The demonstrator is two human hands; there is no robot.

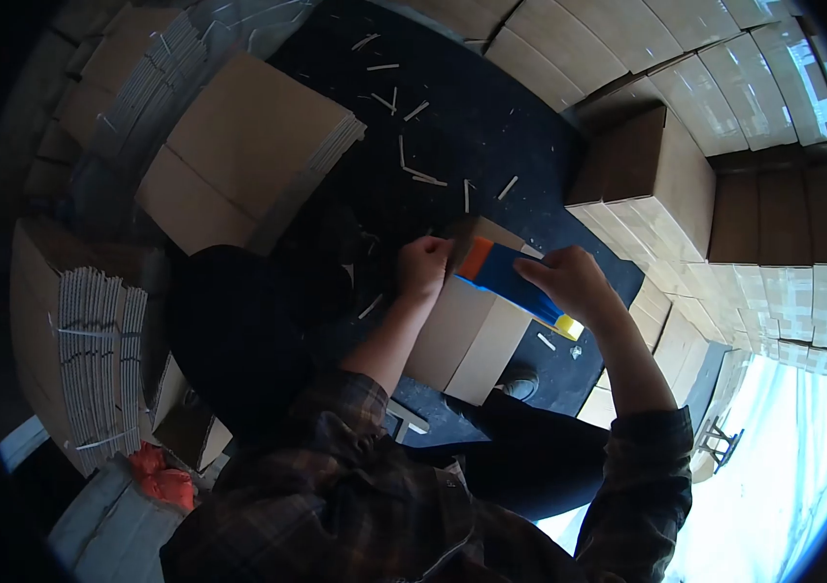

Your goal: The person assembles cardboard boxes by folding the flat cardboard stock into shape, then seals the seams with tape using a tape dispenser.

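Between my knees stands a cardboard box. Across its top lies a blue tool with an orange end and a yellow end, which looks like a tape dispenser. My right hand is closed around the blue part, near the yellow end. At the box's far left edge, beside the orange end, my left hand is closed, its fingers bent in against the cardboard; what they pinch, if anything, is too small to make out.
Flat cardboard stacks lie at the upper left, with a strapped bundle at the left. Box stacks line the right. Pale strips litter the dark floor. A red bag sits lower left.
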